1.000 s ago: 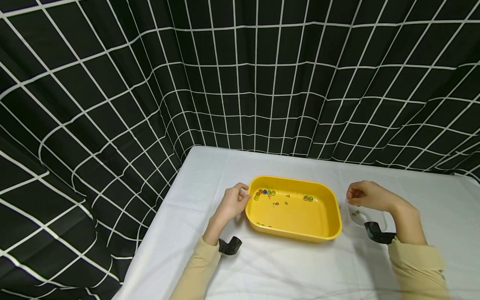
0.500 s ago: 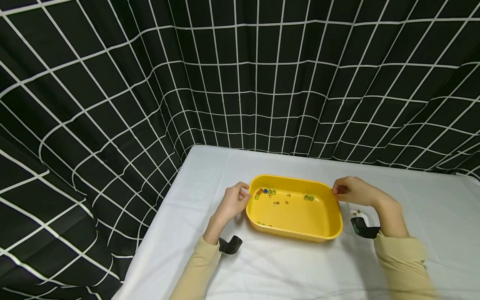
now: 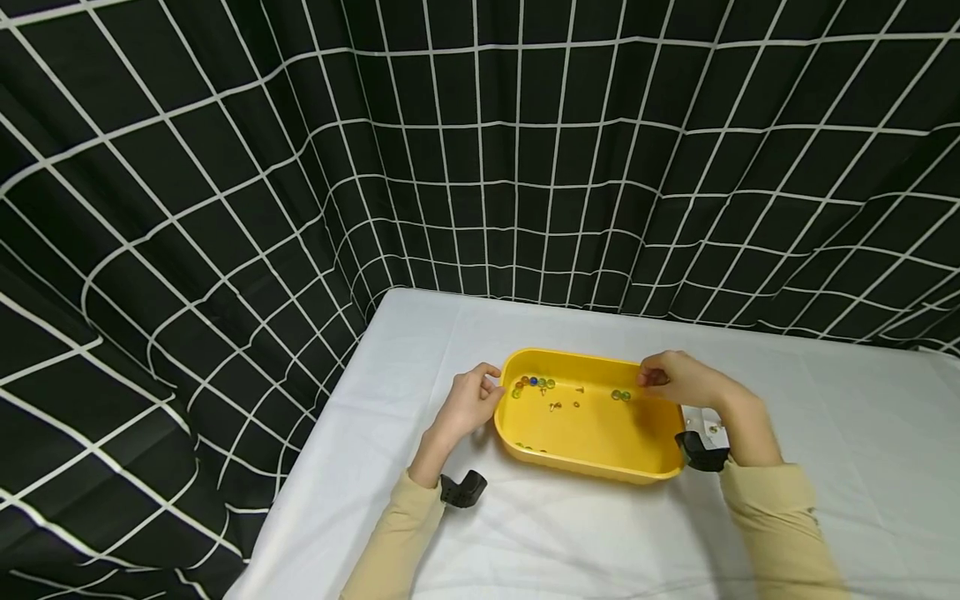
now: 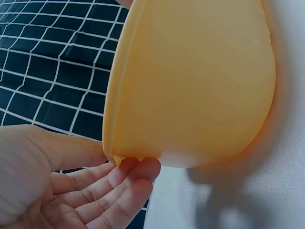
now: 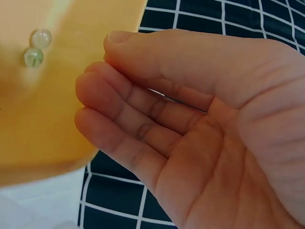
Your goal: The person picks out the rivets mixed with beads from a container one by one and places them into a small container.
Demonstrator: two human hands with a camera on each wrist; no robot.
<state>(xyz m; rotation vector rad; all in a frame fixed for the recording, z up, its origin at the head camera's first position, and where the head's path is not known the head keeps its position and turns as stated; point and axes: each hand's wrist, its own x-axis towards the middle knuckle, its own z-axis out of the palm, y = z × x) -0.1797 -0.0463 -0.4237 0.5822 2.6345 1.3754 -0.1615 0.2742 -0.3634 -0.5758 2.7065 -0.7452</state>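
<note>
A yellow plastic tub (image 3: pixel 600 450) sits on the white-covered table. Glass marbles (image 3: pixel 533 382) lie along its back left, and two greenish marbles (image 5: pixel 34 57) rest toward its right. Small brass-coloured pieces, like screws or fasteners (image 3: pixel 556 407), are scattered on its floor. At the left end, my left hand (image 3: pixel 467 402) pinches the tub's rim, thumb on the rim and fingers beneath. My right hand (image 3: pixel 681 382) hovers over the tub's right end, its thumb close to the loosely bent fingers. Nothing shows between them in the right wrist view.
A clear plastic container (image 3: pixel 697 417) with a few brass pieces stands just right of the tub, partly hidden by my right wrist and its black camera mount (image 3: pixel 702 452). Black curtain with a white grid (image 3: pixel 555 208) hangs behind the table and at its left.
My right hand has moved left from above the clear container to over the tub's right end. My left hand keeps its grip on the rim.
</note>
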